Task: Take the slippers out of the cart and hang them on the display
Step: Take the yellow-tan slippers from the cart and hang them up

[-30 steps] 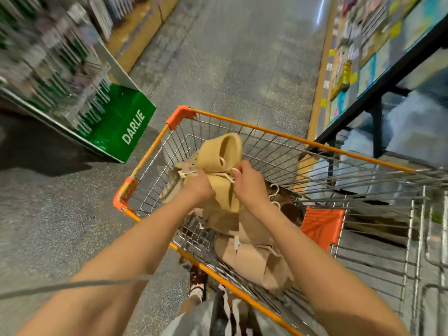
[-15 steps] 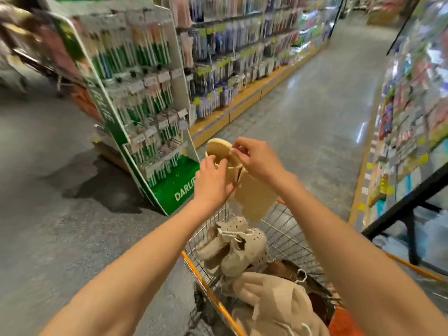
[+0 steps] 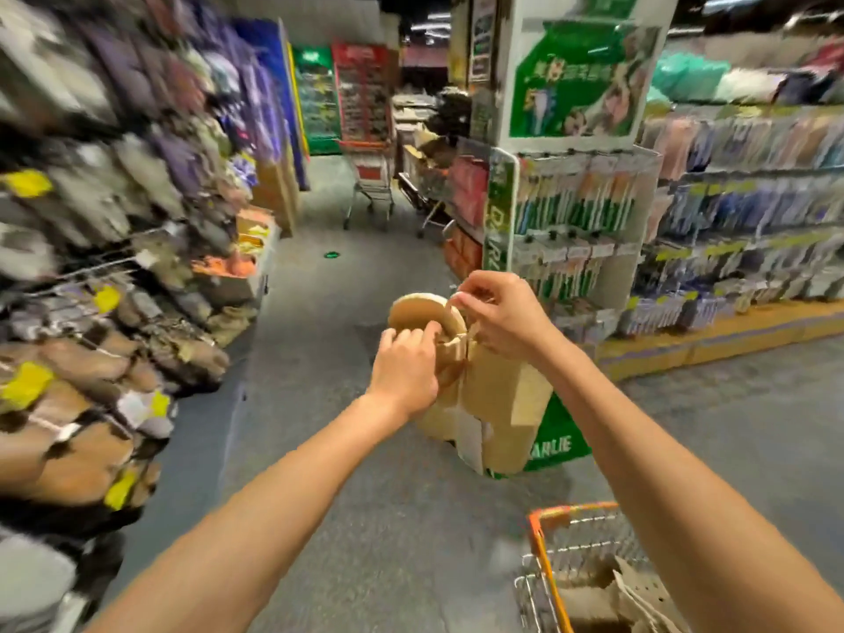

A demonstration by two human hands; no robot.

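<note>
Above the aisle floor, both hands grip seemingly paired tan slippers.

A pair of tan slippers hangs upright in mid-air above the aisle floor, soles facing out, one rounded end at the top. More beige slippers lie in the orange-rimmed wire cart; the slipper display is blurred, packed with brown and grey pairs

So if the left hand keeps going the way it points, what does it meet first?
The left hand points up-right into the tan slippers it already grips. Past them, likely the right hand, though depth is unclear.
</note>
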